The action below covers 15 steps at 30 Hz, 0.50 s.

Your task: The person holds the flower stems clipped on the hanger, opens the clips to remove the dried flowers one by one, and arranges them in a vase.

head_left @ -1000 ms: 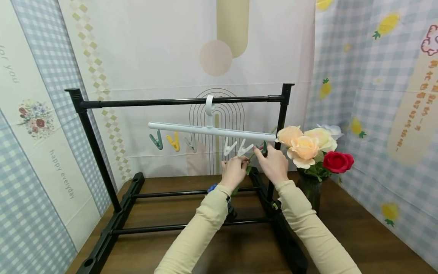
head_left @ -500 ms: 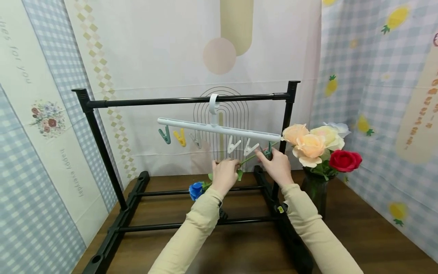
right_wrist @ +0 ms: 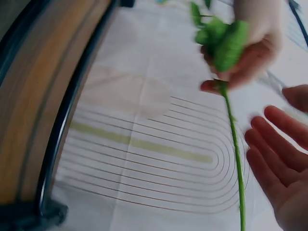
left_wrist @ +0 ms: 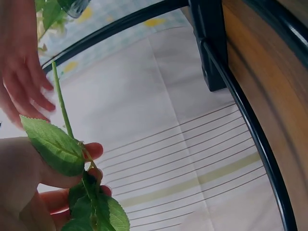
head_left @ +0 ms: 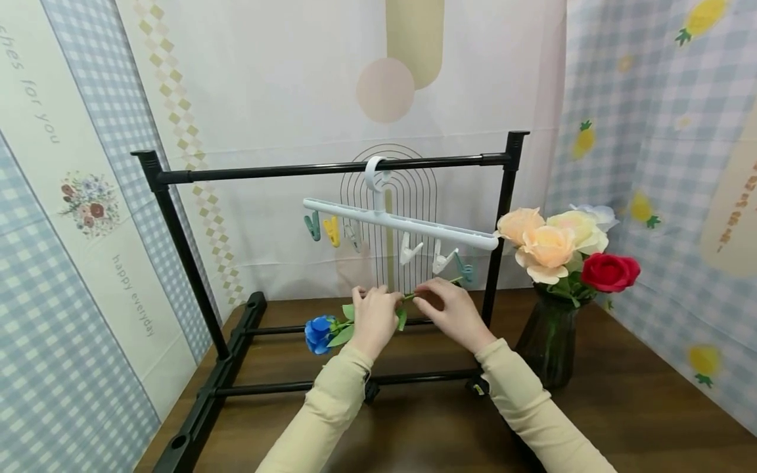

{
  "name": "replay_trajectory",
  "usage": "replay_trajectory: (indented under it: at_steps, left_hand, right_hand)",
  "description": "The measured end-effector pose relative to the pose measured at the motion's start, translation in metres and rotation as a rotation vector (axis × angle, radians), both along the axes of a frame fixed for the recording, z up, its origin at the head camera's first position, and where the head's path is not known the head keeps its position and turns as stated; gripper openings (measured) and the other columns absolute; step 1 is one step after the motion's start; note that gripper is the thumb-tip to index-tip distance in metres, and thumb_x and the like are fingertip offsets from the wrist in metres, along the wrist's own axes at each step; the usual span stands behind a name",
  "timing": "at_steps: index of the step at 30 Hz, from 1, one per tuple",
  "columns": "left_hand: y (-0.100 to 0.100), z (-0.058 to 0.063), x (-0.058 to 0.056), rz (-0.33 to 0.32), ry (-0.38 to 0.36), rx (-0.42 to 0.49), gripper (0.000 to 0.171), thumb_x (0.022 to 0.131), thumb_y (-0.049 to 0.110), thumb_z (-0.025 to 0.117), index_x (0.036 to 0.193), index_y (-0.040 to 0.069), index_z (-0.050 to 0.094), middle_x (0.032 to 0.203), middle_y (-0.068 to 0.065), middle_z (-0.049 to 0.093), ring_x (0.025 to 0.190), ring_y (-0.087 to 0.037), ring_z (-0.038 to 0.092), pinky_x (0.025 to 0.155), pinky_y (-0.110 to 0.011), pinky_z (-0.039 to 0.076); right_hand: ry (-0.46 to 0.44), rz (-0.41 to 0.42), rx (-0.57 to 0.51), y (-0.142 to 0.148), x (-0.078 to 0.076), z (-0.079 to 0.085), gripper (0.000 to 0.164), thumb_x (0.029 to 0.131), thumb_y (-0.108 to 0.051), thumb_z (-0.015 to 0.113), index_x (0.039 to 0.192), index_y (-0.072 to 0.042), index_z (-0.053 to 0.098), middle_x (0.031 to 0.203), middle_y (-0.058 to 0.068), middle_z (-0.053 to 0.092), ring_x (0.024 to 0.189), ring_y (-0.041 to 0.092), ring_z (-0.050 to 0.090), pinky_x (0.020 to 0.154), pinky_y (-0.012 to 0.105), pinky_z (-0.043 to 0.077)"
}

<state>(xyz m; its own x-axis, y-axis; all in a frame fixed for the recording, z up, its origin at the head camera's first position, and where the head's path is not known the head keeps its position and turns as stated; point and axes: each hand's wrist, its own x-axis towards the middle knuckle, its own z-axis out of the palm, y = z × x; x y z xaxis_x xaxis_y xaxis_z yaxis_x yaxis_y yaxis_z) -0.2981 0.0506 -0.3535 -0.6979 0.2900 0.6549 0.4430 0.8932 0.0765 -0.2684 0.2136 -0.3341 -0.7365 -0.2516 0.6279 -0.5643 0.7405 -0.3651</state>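
My left hand point(head_left: 375, 318) pinches the leafy stem of a blue artificial rose point(head_left: 319, 334), whose bloom points left. In the left wrist view, thumb and fingers close on the stem among its green leaves point(left_wrist: 54, 147). The bare stem point(right_wrist: 235, 139) extends toward my right hand point(head_left: 454, 314), which is relaxed beside it, fingers apart and holding nothing in the right wrist view. Above the hands, a pale blue hanger point(head_left: 426, 226) hangs tilted, lower at its right end. A green clip point(head_left: 465, 268) dangles there, near two white clips point(head_left: 442, 259).
A black rack point(head_left: 266, 172) on the wooden table point(head_left: 414, 420) carries the hanger. More clips, including a yellow clip point(head_left: 332, 231), hang at its left. On the right, a dark glass vase point(head_left: 550, 341) holds several roses, including a red rose point(head_left: 611, 272).
My right hand has let go of the green clip and come down. My left hand has moved down and left with the rose, bringing its bloom into view. The hanger has swung round somewhat.
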Motion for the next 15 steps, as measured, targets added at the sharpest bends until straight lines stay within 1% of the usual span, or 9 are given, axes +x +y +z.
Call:
replay_trajectory:
  at_steps: [2, 3, 6, 10, 13, 15]
  left_hand:
    - [-0.003, -0.002, 0.004, -0.001, 0.033, -0.021, 0.026, 0.076, 0.007, 0.073, 0.094, 0.026, 0.077, 0.081, 0.004, 0.067, 0.076, -0.015, 0.062, 0.092, -0.045, 0.034]
    - [-0.004, -0.003, 0.006, -0.003, 0.046, -0.028, 0.027, 0.076, 0.006, 0.073, 0.093, 0.026, 0.077, 0.08, 0.004, 0.067, 0.075, -0.015, 0.062, 0.092, -0.045, 0.035]
    - [-0.006, -0.007, 0.012, -0.007, 0.067, -0.04, 0.029, 0.075, 0.004, 0.071, 0.092, 0.027, 0.077, 0.078, 0.005, 0.066, 0.074, -0.014, 0.061, 0.093, -0.046, 0.035]
    - [-0.009, -0.013, 0.016, -0.018, 0.078, -0.02, 0.018, 0.079, 0.009, 0.073, 0.087, 0.025, 0.077, 0.075, 0.004, 0.063, 0.073, -0.015, 0.059, 0.094, -0.046, 0.036]
    - [-0.01, -0.017, 0.019, -0.027, 0.082, -0.003, 0.007, 0.082, 0.015, 0.074, 0.084, 0.022, 0.075, 0.075, 0.003, 0.063, 0.073, -0.016, 0.06, 0.094, -0.047, 0.036]
    - [-0.011, -0.019, 0.02, -0.029, 0.087, -0.002, 0.004, 0.083, 0.017, 0.074, 0.083, 0.02, 0.074, 0.076, 0.003, 0.064, 0.074, -0.016, 0.06, 0.094, -0.047, 0.037]
  right_hand:
    - [0.09, -0.014, 0.081, -0.007, 0.0, -0.004, 0.02, 0.09, -0.013, 0.068, 0.11, -0.007, 0.069, 0.108, 0.01, 0.068, 0.102, 0.026, 0.064, 0.085, 0.041, 0.053]
    - [0.125, -0.03, 0.117, -0.01, -0.001, -0.007, 0.02, 0.089, -0.011, 0.069, 0.109, -0.007, 0.069, 0.108, 0.01, 0.068, 0.101, 0.027, 0.064, 0.085, 0.041, 0.053]
    - [0.201, -0.078, 0.208, -0.015, -0.001, -0.014, 0.017, 0.084, -0.006, 0.073, 0.101, -0.007, 0.07, 0.1, 0.008, 0.068, 0.093, 0.024, 0.065, 0.08, 0.038, 0.054]
    - [0.28, -0.113, 0.285, -0.02, 0.001, -0.024, 0.014, 0.079, -0.006, 0.078, 0.09, -0.01, 0.07, 0.089, 0.003, 0.068, 0.083, 0.02, 0.064, 0.073, 0.034, 0.054]
    - [0.333, -0.127, 0.325, -0.024, 0.003, -0.029, 0.016, 0.076, -0.007, 0.08, 0.089, -0.01, 0.07, 0.087, 0.002, 0.068, 0.082, 0.019, 0.063, 0.071, 0.033, 0.053]
    - [0.365, -0.139, 0.346, -0.026, 0.004, -0.033, 0.019, 0.075, -0.008, 0.081, 0.09, -0.01, 0.071, 0.087, 0.001, 0.067, 0.082, 0.019, 0.063, 0.071, 0.033, 0.052]
